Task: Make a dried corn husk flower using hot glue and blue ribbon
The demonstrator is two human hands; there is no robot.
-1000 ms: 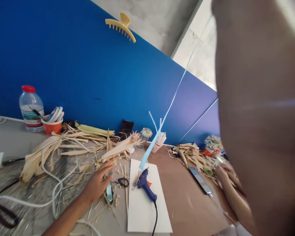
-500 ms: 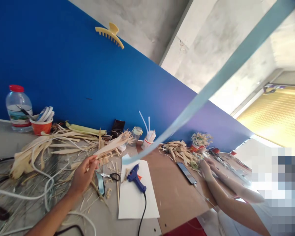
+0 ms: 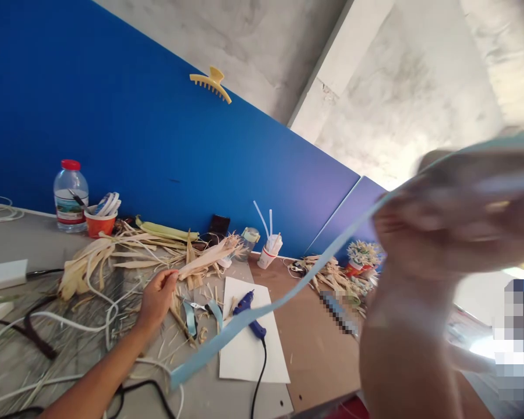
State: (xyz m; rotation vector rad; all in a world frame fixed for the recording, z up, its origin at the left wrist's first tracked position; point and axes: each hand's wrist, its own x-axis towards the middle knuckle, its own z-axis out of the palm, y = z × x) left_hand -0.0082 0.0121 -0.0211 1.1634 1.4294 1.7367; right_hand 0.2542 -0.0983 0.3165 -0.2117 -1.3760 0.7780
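Note:
My left hand (image 3: 158, 297) pinches the narrow end of a bundle of dried husk (image 3: 209, 256) above the littered table. Large and blurred at the right, close to the camera, my right hand (image 3: 458, 215) is raised with its fingers curled round a long pale blue ribbon (image 3: 283, 299). The ribbon slants down to the left, passing in front of the blue glue gun (image 3: 245, 308) on a white sheet (image 3: 253, 355). Scissors (image 3: 198, 305) and short blue ribbon pieces (image 3: 190, 319) lie right of my left hand.
A red-capped bottle (image 3: 71, 201) and an orange cup (image 3: 100, 223) stand at the left by the blue partition (image 3: 157, 134). White cables (image 3: 70, 323) and husks cover the left side. A white cup (image 3: 268, 253) holds sticks. Another person's arm (image 3: 471, 356) shows at the right.
My right hand has come into view at the right with the ribbon. The ribbon's free end has swung down to the left. The view has shifted, and my left hand still holds the husk.

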